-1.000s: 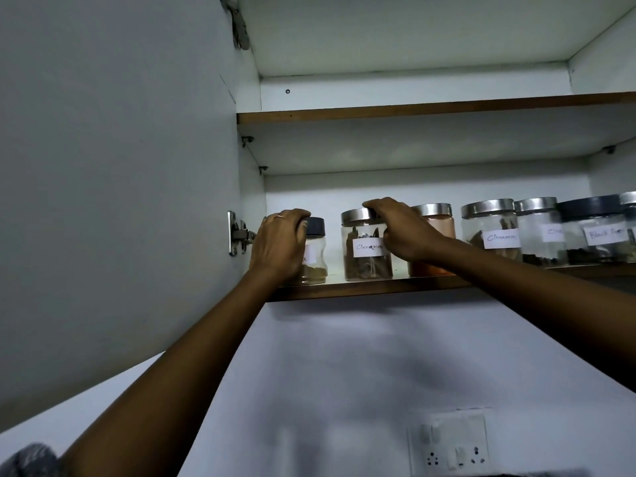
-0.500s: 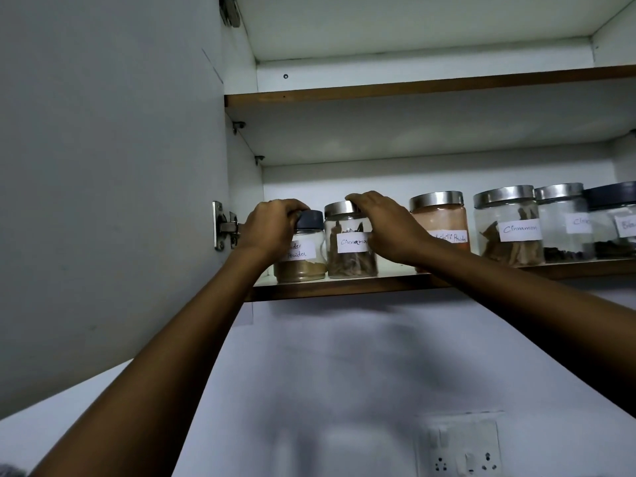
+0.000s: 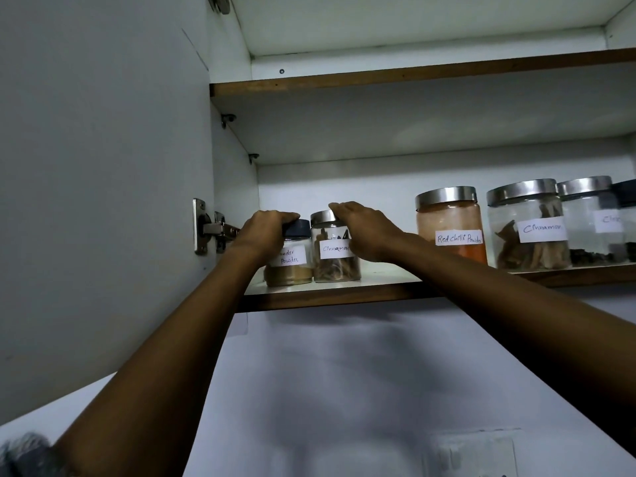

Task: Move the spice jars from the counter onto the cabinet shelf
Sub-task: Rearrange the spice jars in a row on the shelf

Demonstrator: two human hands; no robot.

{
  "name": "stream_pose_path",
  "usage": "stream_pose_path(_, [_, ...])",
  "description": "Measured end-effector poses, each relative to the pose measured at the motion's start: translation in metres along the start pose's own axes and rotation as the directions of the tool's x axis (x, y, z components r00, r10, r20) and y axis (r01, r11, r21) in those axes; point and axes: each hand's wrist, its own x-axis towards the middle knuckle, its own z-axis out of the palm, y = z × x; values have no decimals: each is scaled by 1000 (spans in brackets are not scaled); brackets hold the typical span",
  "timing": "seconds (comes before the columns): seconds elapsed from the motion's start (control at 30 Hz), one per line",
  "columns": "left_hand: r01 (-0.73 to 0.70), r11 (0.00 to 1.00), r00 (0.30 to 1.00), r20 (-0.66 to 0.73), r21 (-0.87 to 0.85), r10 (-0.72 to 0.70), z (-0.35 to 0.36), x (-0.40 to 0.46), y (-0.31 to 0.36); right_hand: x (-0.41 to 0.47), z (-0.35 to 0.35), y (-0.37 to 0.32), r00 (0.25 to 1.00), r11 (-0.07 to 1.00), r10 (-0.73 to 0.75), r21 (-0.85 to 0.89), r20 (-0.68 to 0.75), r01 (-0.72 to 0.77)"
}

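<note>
Both my hands on two small jars at the left end of the lower cabinet shelf (image 3: 330, 293).

My left hand (image 3: 263, 232) curls over the dark lid of the powder jar (image 3: 289, 259), tan powder inside, label ending "…nder Powder". Touching its right side, the cinnamon jar (image 3: 335, 253), steel lid, bark pieces, reads "Cinnamon"; my right hand (image 3: 364, 232) wraps its lid and side. Further right stands "Red chilli Powder" (image 3: 451, 223).

cabinet shelf (image 3: 344, 294) carries row of spice jars (image 3: 451, 225).
</note>
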Motion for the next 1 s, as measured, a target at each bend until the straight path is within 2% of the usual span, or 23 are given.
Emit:
stream_pose_path(0.27, [-28,998,991,134,48,22,17,25,-11,30,19,2,995,999,6,-44,100,-1])
stream_pose_path(0.57, [7,999,983,182,37,-14,40,39,-28,55,40,7,984,998,20,-62,176,-9])
stream_pose_path(0.83, [-45,959,958,283,279,-38,55,52,-38,70,56,-1,970,986,56,-168,238,-16])
stream_pose_path(1.0, [-58,934,951,303,353,-55,59,50,-40,73,62,-5,956,963,93,-270,279,-15])
